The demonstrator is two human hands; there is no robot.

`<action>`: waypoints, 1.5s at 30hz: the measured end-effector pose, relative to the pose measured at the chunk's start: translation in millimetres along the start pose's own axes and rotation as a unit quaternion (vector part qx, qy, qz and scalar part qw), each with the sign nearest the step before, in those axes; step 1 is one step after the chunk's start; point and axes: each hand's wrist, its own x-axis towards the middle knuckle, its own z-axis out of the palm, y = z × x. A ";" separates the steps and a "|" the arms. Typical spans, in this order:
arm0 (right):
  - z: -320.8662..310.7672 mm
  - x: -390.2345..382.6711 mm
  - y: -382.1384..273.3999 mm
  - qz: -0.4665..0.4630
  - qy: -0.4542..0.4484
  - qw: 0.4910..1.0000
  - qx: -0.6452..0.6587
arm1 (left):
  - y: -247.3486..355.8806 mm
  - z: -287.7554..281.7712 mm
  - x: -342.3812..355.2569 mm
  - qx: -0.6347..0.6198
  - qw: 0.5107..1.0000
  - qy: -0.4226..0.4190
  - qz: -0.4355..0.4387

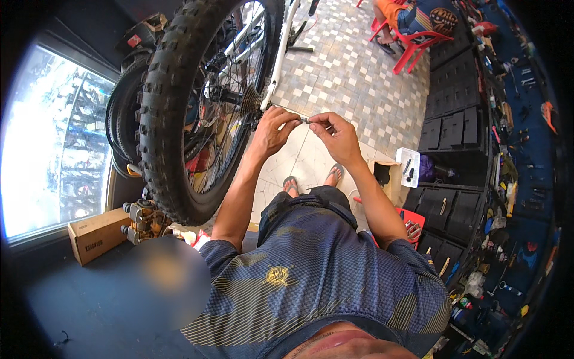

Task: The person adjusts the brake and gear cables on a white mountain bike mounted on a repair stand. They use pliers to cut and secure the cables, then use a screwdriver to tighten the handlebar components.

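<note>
In front of the bicycle's rear wheel area, my left hand (pixel 276 128) and my right hand (pixel 336 133) meet at a small slim metal part (pixel 304 120). Fingertips of both hands pinch its two ends; its exact kind is too small to make out. Just left of my left hand is the cassette (pixel 250 103) of a bicycle with a thick knobby tyre (pixel 156 113). The white frame (pixel 276 66) rises beyond my left hand, and my left knuckles are close to its lower end.
Black drawers (pixel 451 128) and a tool-covered wall (pixel 526 179) line the right. A white tray (pixel 409 157) sits by an open cardboard box (pixel 388 173). A person on a red chair (pixel 412 48) is at the far right. At left lies a closed cardboard box (pixel 95 235).
</note>
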 end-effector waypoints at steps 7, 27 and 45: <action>-5.3 7.7 -9.7 -0.041 0.020 0.994 -0.100 | -2.9 2.9 3.5 0.015 1.000 0.003 0.018; 3.3 7.6 -3.9 -0.076 -0.004 0.977 -0.200 | -15.5 15.0 -2.6 -0.004 0.998 -0.049 0.048; 6.8 1.1 8.7 0.000 -0.007 0.997 -0.074 | -2.8 9.6 -4.5 0.033 0.998 -0.030 0.034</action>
